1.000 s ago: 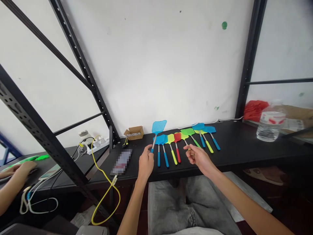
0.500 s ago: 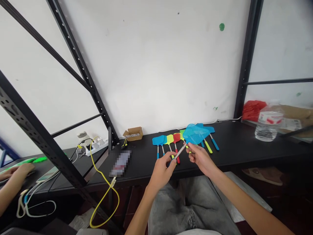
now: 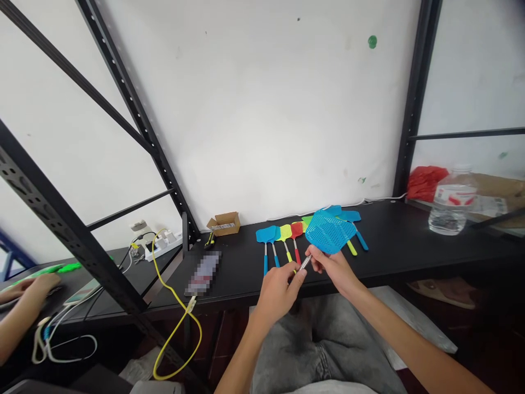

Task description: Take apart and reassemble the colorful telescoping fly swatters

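Note:
I hold a blue fly swatter [image 3: 328,233] with a silver shaft in both hands above the black table [image 3: 402,241]. My left hand [image 3: 278,290] is closed round its handle end. My right hand [image 3: 333,266] pinches the shaft just below the mesh head. Behind it lies a row of several small swatters [image 3: 287,241] in blue, yellow, red and green, flat on the table.
A small cardboard box [image 3: 225,223] sits at the back left. A phone [image 3: 203,272] with a yellow cable [image 3: 172,306] lies left of my hands. A water bottle [image 3: 451,201] and red bag [image 3: 426,181] stand far right. Another person's hand [image 3: 28,287] works at the far left.
My left hand carried the blue swatter from the left of the row toward the middle, tilting its head to the right. My right hand closed on the shaft, and both hands drew nearer.

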`<state>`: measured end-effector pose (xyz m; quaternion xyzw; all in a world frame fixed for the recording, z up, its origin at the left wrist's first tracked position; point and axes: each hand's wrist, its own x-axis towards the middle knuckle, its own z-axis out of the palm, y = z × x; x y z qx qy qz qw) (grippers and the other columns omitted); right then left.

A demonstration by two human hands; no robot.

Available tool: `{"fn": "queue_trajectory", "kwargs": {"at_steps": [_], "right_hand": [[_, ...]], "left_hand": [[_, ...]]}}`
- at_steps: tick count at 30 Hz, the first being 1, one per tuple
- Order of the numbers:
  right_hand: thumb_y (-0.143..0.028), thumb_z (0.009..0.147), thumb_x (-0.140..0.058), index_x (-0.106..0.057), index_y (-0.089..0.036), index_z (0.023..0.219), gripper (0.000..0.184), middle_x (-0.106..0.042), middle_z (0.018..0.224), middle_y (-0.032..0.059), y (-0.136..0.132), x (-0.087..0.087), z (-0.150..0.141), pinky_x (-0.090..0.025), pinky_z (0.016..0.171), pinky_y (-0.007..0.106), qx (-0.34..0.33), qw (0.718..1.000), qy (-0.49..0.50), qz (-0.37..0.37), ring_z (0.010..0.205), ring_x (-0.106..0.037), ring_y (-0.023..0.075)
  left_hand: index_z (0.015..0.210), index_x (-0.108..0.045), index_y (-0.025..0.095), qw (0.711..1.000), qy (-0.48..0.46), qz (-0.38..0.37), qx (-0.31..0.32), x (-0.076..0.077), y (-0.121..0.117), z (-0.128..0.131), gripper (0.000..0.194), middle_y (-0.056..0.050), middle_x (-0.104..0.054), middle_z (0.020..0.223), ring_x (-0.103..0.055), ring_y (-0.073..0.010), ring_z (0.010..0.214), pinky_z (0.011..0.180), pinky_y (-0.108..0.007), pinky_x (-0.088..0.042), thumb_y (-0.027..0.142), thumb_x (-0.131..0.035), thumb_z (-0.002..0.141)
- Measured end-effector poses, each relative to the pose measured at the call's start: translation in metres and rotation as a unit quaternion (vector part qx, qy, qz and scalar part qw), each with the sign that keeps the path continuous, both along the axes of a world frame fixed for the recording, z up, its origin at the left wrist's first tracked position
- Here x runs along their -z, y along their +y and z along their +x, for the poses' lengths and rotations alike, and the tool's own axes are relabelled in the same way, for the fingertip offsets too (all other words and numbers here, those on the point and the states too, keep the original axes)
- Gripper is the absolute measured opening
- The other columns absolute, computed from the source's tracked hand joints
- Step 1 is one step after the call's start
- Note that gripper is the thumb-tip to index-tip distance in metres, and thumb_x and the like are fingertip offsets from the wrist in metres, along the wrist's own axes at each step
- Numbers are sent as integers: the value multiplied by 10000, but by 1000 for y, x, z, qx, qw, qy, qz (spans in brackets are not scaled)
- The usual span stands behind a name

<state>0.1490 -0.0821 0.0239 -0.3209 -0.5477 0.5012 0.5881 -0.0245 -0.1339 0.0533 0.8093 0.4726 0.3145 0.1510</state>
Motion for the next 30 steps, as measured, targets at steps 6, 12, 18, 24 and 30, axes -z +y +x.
{"fn": "queue_trajectory", "kwargs": {"at_steps": [6, 12, 18, 24, 30], "right_hand": [[-610, 799, -665, -644, -178, 756, 434, -511, 573, -12, 1, -3, 3, -338, 464, 250, -3, 1000, 7, 1, 509, -487, 119], [-595, 797, -680, -655, -176, 759, 421, -525, 561, -4, 4, -9, 9, -349, 457, 242, 5, 1000, 19, 15, 508, -506, 121], [-554, 728, -773, -669, -169, 742, 399, -523, 600, -6, 20, -16, 37, -328, 420, 227, 71, 993, 97, 0, 494, -493, 104], [-529, 627, -858, -677, -169, 697, 409, -496, 620, -13, 33, -27, 84, -340, 412, 206, 124, 978, 164, -16, 507, -473, 83], [-518, 615, -868, -687, -177, 707, 397, -480, 636, -22, 36, -27, 102, -356, 423, 194, 131, 974, 182, -40, 533, -473, 80]], "left_hand": [[708, -507, 191, 998, -15, -43, 31, -3, -2, -1, 465, 33, -447, 556, -415, -116, 560, 549, -244, -232, 473, -304, 1017], [669, -460, 188, 999, 16, -21, 24, -9, -4, -4, 465, 36, -423, 559, -376, -108, 545, 552, -248, -221, 472, -326, 1012], [713, -513, 197, 995, 91, 27, 15, -19, -9, -13, 406, 28, -450, 593, -361, -112, 536, 562, -259, -215, 426, -360, 1010], [668, -423, 192, 993, 109, 2, 40, -27, -8, -31, 446, 38, -365, 568, -317, -110, 520, 548, -257, -215, 465, -345, 1012], [677, -457, 198, 993, 105, -39, 46, -30, -7, -37, 450, 33, -447, 575, -396, -119, 536, 556, -253, -252, 477, -333, 1008]]}}
